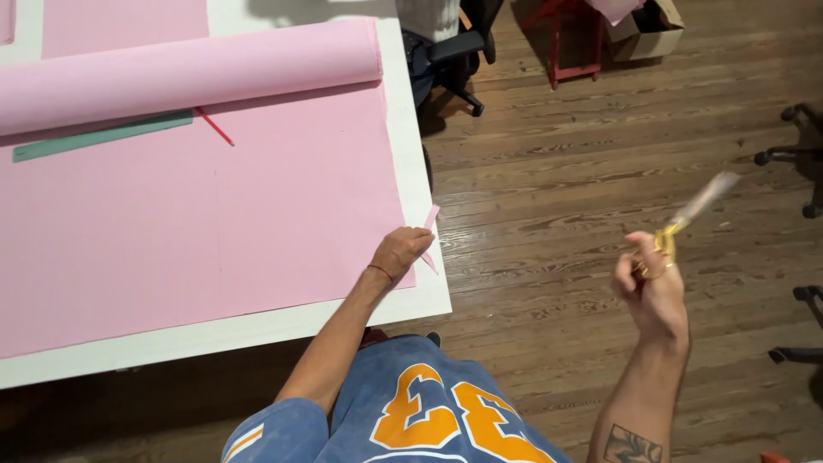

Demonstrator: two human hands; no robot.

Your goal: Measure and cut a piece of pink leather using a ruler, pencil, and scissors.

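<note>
A large sheet of pink fabric (197, 214) lies flat on a white table (257, 330), with its far part wound into a roll (189, 73). My left hand (401, 251) rests on the sheet's near right corner and pinches a small pink offcut (430, 219) that sticks up at the edge. My right hand (653, 287) is raised over the wooden floor, away from the table, gripping gold-handled scissors (690, 210). Their blades point up and to the right and are blurred.
A green ruler strip (103, 137) and a thin red pencil (214, 127) lie by the roll. Wooden floor (557, 189) stretches to the right, with office chair bases (789, 154), a black chair (446, 51), a red stool (570, 43) and a cardboard box (647, 30).
</note>
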